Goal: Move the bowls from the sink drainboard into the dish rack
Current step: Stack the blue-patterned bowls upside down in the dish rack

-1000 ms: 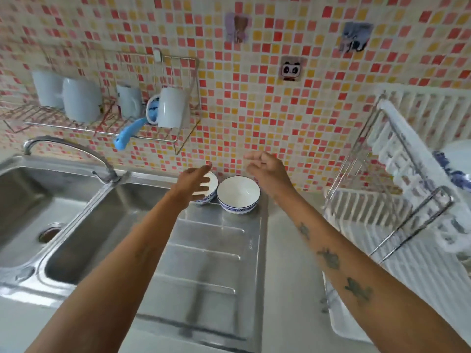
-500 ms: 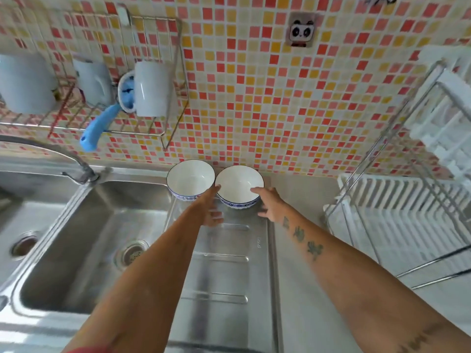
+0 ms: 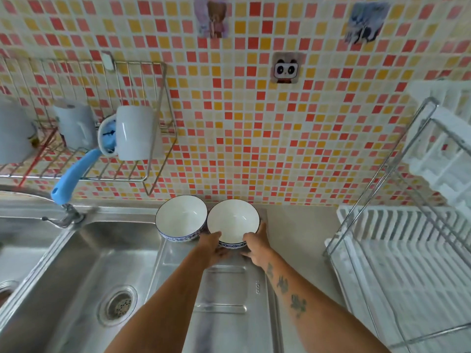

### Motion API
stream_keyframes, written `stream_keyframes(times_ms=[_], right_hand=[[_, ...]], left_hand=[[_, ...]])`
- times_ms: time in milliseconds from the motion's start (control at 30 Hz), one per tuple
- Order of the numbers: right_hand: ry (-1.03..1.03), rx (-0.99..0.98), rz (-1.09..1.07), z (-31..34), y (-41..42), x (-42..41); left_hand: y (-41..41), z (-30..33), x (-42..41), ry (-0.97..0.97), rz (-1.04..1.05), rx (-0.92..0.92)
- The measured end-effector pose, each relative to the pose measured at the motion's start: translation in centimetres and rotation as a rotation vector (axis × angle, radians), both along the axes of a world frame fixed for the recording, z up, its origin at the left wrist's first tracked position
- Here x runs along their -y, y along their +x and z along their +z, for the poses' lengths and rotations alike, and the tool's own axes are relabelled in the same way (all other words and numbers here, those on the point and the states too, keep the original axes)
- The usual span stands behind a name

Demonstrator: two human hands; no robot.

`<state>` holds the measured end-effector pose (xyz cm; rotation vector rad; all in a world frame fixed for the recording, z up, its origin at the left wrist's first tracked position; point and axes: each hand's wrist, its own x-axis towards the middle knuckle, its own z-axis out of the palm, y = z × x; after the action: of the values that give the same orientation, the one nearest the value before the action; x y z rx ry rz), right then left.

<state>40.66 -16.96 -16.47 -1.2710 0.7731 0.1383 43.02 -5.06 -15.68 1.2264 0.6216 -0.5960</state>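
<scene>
Two white bowls with blue patterned bands stand side by side at the back of the steel drainboard (image 3: 224,296), against the tiled wall. The left bowl (image 3: 181,217) is untouched. My left hand (image 3: 212,247) and my right hand (image 3: 256,244) cup the near sides of the right bowl (image 3: 233,221), the left thumb on its rim. The bowl seems to rest still on the drainboard. The white dish rack (image 3: 397,240) with a metal frame stands to the right.
A steel sink (image 3: 84,271) with a drain lies left of the drainboard, its tap (image 3: 65,216) behind. A wire wall shelf (image 3: 107,154) holds white mugs and a blue-handled brush (image 3: 74,174). A strip of grey counter (image 3: 300,230) separates drainboard and rack.
Both hands have closed in from just before the bowls onto the right bowl's sides. The camera has tilted up and moved closer.
</scene>
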Motion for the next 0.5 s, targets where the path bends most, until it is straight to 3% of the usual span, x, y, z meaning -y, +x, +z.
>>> stream_keyframes(times_ms=[167, 300, 500], right_hand=[[-0.021, 0.016, -0.007, 0.0, -0.6, -0.1], [-0.195, 0.065, 0.003, -0.2, -2.0, 0.4], [-0.349, 0.335, -0.073, 7.0, -5.5, 1.4]], left_hand=[[-1.1, 0.6, 0.5, -0.040, 0.009, 0.088], [-3.6, 1.2, 1.0, 0.011, 0.013, 0.178], [-7.9, 7.3, 1.8, -0.261, 0.151, 0.239]])
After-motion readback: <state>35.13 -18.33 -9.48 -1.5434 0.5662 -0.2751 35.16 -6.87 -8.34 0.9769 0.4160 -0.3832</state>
